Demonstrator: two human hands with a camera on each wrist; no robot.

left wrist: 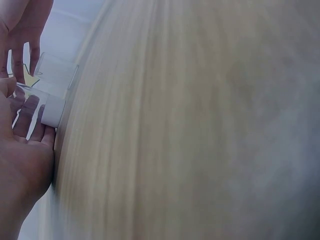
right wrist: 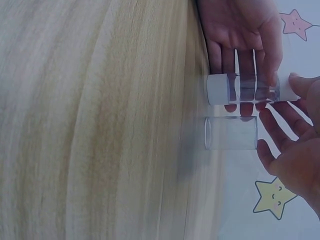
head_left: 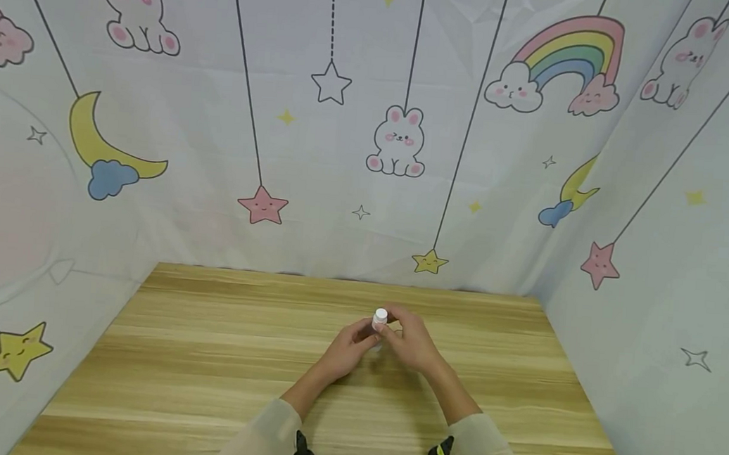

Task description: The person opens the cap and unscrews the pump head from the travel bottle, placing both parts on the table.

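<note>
White at cap and base, a transparent cylindrical bottle is held upright at the wood-grain tabletop, cap upward, long axis vertical. Its body is gripped by the left hand, its top pinched by the right hand, just beside a clear cylinder.

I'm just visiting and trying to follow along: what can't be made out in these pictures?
Head: the middle of the bottle, mostly covered by the left hand and right hand; the clear cylinder, too faint and small to trace.
Left wrist: the cap, hidden by a hand or the left edge.
Right wrist: part of the right hand, cut off by the right edge; whether it touches the clear cylinder, as they overlap or meet there.
</note>
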